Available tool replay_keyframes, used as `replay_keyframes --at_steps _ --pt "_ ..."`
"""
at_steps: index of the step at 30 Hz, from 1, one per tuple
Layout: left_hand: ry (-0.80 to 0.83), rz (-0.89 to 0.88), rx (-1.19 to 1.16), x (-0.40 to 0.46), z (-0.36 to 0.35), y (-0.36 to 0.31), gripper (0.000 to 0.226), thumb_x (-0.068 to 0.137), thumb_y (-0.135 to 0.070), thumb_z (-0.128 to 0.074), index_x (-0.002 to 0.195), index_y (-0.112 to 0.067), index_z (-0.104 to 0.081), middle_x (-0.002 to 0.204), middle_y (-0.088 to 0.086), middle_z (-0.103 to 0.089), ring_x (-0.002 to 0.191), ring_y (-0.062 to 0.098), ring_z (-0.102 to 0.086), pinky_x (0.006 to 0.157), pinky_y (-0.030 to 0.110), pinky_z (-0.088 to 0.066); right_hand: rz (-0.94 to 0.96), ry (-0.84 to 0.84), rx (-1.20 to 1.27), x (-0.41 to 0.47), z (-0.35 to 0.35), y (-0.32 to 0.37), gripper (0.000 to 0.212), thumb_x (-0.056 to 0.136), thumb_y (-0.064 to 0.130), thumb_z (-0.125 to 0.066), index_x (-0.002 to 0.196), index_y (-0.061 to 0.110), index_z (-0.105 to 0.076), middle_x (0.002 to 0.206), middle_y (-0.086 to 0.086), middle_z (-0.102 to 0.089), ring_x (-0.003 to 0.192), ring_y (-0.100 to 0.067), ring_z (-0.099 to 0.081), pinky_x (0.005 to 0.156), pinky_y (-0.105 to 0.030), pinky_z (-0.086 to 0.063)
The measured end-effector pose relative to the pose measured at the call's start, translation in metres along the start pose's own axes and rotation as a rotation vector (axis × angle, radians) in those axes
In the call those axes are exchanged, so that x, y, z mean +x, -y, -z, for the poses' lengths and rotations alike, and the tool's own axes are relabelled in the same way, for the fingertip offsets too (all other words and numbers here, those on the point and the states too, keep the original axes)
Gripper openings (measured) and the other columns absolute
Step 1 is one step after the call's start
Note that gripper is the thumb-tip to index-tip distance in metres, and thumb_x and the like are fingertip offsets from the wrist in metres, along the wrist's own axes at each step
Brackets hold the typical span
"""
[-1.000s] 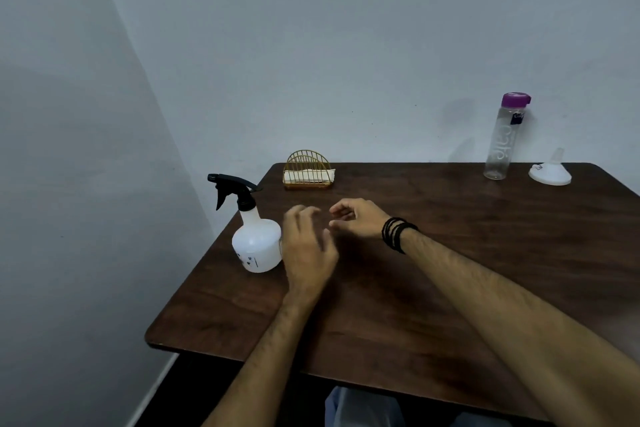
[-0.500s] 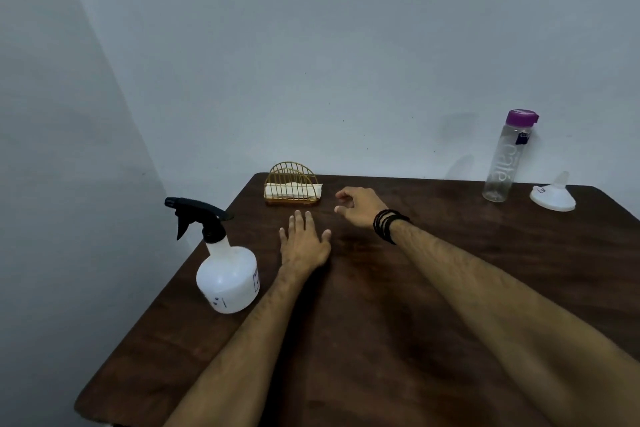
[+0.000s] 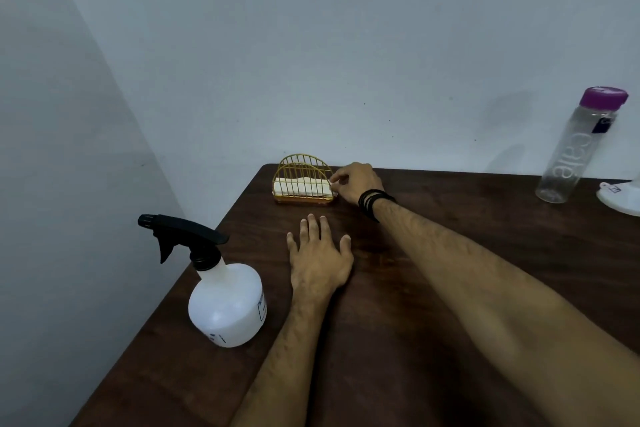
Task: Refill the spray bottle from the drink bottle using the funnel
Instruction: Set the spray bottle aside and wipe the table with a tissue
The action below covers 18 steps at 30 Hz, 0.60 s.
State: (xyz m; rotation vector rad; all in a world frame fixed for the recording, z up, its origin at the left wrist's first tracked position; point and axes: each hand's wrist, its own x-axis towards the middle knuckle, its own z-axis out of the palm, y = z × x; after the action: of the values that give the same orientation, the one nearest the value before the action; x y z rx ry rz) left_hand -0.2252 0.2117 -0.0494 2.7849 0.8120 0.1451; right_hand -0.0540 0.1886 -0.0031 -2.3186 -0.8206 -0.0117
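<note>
A: Right hand [image 3: 356, 184] pinches at the napkins [image 3: 301, 188] in the gold wire holder [image 3: 302, 180], table's 11 o'clock. Fingertips hidden behind knuckles, can't tell if paper's actually gripped

B: Left?

A: Left hand [image 3: 320, 258] flat on the table [image 3: 450, 322], fingers spread, holding nothing. Probably bracing

B: Task stuff?

A: Spray bottle [image 3: 227, 298] at 9 o'clock just beside left hand, trigger head on. Drink bottle [image 3: 575, 149] at 2 o'clock by the wall, purple cap on, level unclear. Funnel [image 3: 623, 199] beside it, upside down, cut off by frame edge. Guess napkin's for spills
</note>
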Motion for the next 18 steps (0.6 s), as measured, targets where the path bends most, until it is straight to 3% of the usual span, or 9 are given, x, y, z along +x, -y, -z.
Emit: replay_keyframes --at_steps 4,11,18 --pt "0.004 0.001 -0.005 -0.001 0.002 -0.001 0.072 0.102 -0.054 -0.020 0.160 -0.013 -0.007 0.168 0.010 -0.001 0.155 0.024 0.003 0.124 0.053 0.001 0.051 -0.070 -0.035 0.004 -0.004 0.000 0.008 0.083 0.028 -0.079 0.090 0.024 -0.081 0.098 0.004 -0.076 0.093 -0.014 -0.068 0.074 -0.026 -0.050" --pt "0.003 0.005 -0.025 0.000 0.002 0.000 0.073 0.102 -0.055 -0.022 0.160 -0.013 -0.010 0.168 0.011 -0.003 0.155 0.025 0.002 0.124 0.053 0.001 0.166 -0.192 -0.108 0.005 -0.005 -0.001 0.012 0.089 0.028 -0.069 0.095 0.024 -0.078 0.096 0.002 -0.074 0.105 -0.019 -0.058 0.074 -0.031 -0.048" --pt "0.006 0.012 -0.041 -0.002 0.005 -0.001 0.073 0.102 -0.055 -0.024 0.160 -0.014 -0.011 0.168 0.010 -0.004 0.155 0.024 0.001 0.123 0.052 0.002 -0.061 -0.244 0.512 0.008 0.010 0.003 0.008 0.092 0.013 -0.066 0.085 0.017 -0.064 0.086 0.004 -0.067 0.085 -0.015 -0.065 0.080 -0.028 -0.053"
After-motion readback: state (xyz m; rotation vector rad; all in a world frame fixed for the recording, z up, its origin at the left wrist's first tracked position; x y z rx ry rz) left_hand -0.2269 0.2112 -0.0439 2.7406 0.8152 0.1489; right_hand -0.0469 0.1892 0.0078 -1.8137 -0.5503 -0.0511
